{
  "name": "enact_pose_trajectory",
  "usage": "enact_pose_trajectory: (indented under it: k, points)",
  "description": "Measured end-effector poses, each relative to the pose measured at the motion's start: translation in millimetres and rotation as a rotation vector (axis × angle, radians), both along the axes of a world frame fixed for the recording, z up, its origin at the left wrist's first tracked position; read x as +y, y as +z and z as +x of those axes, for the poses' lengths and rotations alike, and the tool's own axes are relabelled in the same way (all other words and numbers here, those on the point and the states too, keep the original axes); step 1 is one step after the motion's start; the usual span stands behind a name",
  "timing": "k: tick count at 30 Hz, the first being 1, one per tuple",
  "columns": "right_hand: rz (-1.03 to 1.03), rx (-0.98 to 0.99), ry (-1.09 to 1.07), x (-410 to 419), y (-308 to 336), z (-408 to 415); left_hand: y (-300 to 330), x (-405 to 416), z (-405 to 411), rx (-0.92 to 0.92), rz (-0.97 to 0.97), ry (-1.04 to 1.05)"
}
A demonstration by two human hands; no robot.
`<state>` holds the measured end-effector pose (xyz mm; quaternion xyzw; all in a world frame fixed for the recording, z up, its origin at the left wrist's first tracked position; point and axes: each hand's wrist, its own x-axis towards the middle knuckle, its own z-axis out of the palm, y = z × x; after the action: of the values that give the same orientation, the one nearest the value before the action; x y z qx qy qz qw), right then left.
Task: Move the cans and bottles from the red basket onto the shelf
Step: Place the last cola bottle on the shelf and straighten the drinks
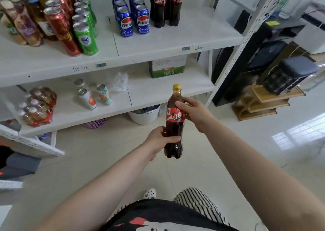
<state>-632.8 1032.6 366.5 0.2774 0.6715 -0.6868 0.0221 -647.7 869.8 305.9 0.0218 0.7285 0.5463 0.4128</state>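
Both hands' fingers grip a cola bottle [174, 123] before white shelf [158, 42], above tiled floor [98, 160].

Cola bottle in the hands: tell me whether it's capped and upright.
Capped and upright. The cola bottle has its yellow cap on top; the left hand grips low, the right hand at the label.

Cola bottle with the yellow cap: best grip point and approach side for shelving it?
Grip the cola bottle at its narrower waist just below the red label, from the side. It is upright, and both hands, left and right, already wrap it sideways, leaving the base free to set down.
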Motion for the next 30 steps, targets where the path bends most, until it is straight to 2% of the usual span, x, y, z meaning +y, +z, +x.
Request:
enact_pose_trajectory:
  k: [10, 17, 30]
  points:
    - [0.001, 0.031, 0.114, 129.1, 6.8, -121.6, 10.1, 129.1, -98.1, 0.008, 0.036, 0.133]
    - [-0.031, 0.118, 0.227, 201.6, 48.6, -202.3, 44.4, 206.6, -162.4, 0.089, 0.047, 0.298]
    - [0.032, 0.474, 0.380, 222.2, 127.6, -368.4, 112.8, 238.8, -356.8, 0.442, 0.075, 0.464]
